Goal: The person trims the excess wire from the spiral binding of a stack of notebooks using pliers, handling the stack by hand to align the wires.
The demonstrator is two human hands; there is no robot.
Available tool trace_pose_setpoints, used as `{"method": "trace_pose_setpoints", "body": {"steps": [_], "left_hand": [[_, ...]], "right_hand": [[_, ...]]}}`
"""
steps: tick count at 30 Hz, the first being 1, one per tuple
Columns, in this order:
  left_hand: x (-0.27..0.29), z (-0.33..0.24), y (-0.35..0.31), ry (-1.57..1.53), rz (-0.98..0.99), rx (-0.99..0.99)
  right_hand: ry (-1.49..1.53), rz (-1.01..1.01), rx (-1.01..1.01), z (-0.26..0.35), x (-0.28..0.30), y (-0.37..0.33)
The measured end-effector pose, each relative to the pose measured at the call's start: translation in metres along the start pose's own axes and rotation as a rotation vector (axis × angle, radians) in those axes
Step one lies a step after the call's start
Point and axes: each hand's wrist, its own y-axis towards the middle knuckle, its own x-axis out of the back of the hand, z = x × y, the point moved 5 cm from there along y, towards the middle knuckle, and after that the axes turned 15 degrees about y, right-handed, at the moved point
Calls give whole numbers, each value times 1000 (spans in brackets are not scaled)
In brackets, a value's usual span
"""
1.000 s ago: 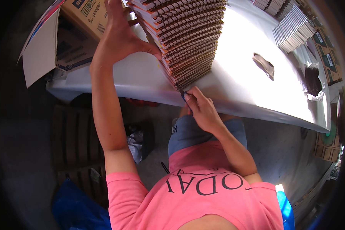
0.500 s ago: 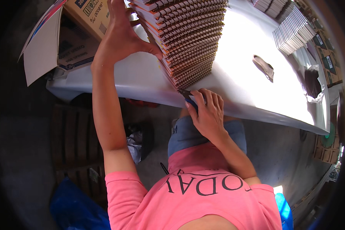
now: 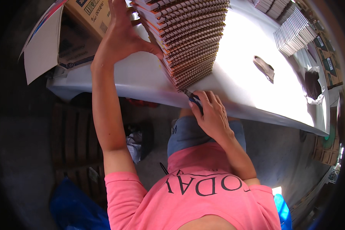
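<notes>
A tall stack of spiral notebooks [image 3: 188, 42] stands near the table's front edge, its dark wire bindings facing me. My left hand [image 3: 122, 40] braces its left side, with thumb stretched along the pages and spread from the fingers. The upper fingers are partly cut off by the top edge of the view. In my right hand [image 3: 212, 115] are pliers [image 3: 194, 99] with blue handles, closed in by my fingers. Their dark jaws reach the lower end of the bindings, at the stack's near corner. Whether they grip a wire is too small to tell.
An open cardboard box [image 3: 78, 34] is at the far left. On the white-covered table [image 3: 249, 88] lie a beige strap-like object [image 3: 263, 69] and a dark bundle in white wrapping [image 3: 313, 84]. More notebooks [image 3: 295, 32] are piled at the far right, near boxes [image 3: 329, 63].
My right hand has shifted slightly right and down with the pliers, showing more of their jaws and handles. The left hand keeps its place on the stack.
</notes>
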Motion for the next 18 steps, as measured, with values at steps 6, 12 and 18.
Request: {"method": "trace_pose_setpoints", "body": {"steps": [6, 12, 18], "left_hand": [[-3, 4, -5, -153, -10, 75], [-5, 5, -6, -207, -24, 108], [-2, 8, -7, -154, -15, 120]], "right_hand": [[-196, -85, 149, 3, -8, -5], [-5, 134, -107, -7, -18, 1], [385, 258, -403, -24, -13, 9]]}}
